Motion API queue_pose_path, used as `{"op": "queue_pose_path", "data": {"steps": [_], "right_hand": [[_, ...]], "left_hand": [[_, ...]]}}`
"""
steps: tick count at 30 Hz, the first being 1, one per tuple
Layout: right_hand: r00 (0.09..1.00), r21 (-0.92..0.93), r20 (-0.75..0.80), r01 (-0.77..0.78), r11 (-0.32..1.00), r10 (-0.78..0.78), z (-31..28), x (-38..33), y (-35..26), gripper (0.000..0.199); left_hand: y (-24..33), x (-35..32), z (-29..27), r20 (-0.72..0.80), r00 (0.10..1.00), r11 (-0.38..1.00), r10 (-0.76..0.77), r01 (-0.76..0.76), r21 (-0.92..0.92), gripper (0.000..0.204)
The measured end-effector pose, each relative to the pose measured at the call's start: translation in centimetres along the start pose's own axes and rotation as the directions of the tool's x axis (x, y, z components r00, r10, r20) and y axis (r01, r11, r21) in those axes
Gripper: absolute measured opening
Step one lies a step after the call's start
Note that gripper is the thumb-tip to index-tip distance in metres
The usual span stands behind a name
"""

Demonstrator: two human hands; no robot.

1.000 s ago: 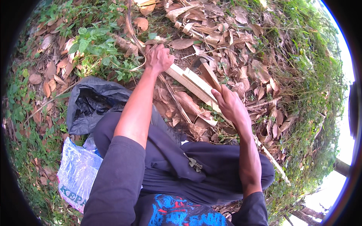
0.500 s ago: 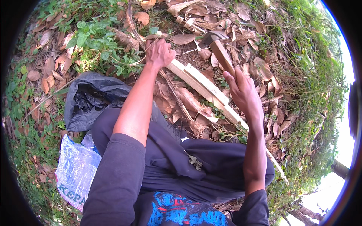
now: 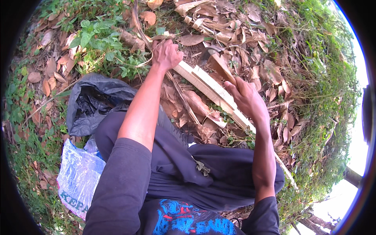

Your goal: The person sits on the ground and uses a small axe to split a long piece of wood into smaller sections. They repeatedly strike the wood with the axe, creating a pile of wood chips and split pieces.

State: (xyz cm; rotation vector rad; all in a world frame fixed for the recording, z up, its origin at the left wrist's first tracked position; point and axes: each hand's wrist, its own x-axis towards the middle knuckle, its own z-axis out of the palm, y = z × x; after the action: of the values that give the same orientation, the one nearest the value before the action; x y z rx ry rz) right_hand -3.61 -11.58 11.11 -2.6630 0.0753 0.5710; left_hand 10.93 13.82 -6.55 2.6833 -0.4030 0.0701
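Note:
My left hand (image 3: pixel 166 55) is closed around the upper end of a long pale wood strip (image 3: pixel 187 75), pressing it toward the leafy ground. A shorter wood piece (image 3: pixel 213 87) lies along the top of that strip. My right hand (image 3: pixel 246 97) grips the wooden handle of a hammer (image 3: pixel 222 67). Its dark metal head is slightly blurred and hangs above the dry leaves, just right of the shorter piece's upper end. The strip runs down to the right, passing behind my right forearm. What lies under my left palm is hidden.
A dark plastic bag (image 3: pixel 88 102) gapes beside my left knee, and a clear printed bag (image 3: pixel 80 172) lies below it. Dry brown leaves (image 3: pixel 196 103) cover the ground around the wood. Green plants (image 3: pixel 94 37) grow at upper left, grass (image 3: pixel 325 98) at right.
The hammer and my right hand have moved left and a little down, bringing the hammer head closer to the wood. My left hand and the strip have stayed nearly still.

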Motion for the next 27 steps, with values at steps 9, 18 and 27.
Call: {"op": "queue_pose_path", "data": {"steps": [9,18,27], "right_hand": [[0.993,0.175,-0.089,-0.06,0.983,0.076,-3.9,0.1,-1.5,0.051],[0.982,0.251,-0.047,-0.167,0.953,0.185,-2.7,-3.1,0.7,0.048],[0.961,0.446,0.014,-0.253,0.859,0.277,-2.1,-8.3,-0.1,0.047]], "left_hand": [[-0.1,-0.1,0.0,-0.03,0.999,1.0,-0.012,0.013,0.019,0.025],[2.5,2.8,-5.5,0.398,0.907,0.824,0.135,0.12,-0.554,0.028],[5.9,-1.7,-4.2,0.387,0.911,0.837,0.144,0.096,-0.539,0.03]]}}
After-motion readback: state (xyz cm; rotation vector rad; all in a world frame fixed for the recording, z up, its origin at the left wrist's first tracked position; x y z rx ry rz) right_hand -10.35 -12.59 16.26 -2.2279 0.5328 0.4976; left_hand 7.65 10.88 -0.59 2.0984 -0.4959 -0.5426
